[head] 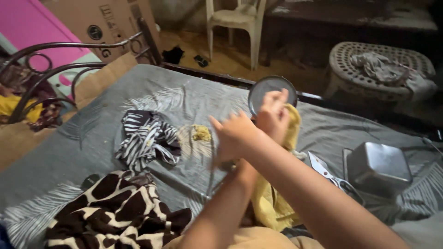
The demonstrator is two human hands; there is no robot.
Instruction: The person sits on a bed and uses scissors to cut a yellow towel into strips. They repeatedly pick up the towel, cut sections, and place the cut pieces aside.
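Holding a yellow cloth [272,203] against a round steel plate [270,90], both hands meet above the middle of the bed [92,133], toward its far edge. Arms cross in the head view, so which hand is which is a guess from the forearms: left hand [233,138] appears to be the nearer one, fingers spread and blurred, grip not readable, cannot tell if it clasps anything. Right hand [273,113] sits just behind it, fingers curled around the yellow cloth and pressed on the plate's lower rim. Plate stands tilted on edge, face toward the camera, held off the bedsheet. Yellow cloth hangs down from the hands to the near edge of the bed, between the forearms.

Zebra-striped cloth [147,138] lies crumpled left of centre on the bed. Small yellowish scrap [201,133] sits just beside it, apart from the hands. Brown-and-cream patterned blanket [115,212] is bunched at the near left corner. Square steel container [378,168] rests upside down near the right edge, with scissors [330,173] lying just beside it on its left. Off the bed: white plastic chair [237,20] beyond the far edge, white woven basket [380,69] with rags far right, cardboard box [101,23] past the metal bed rail [55,69] at far left.
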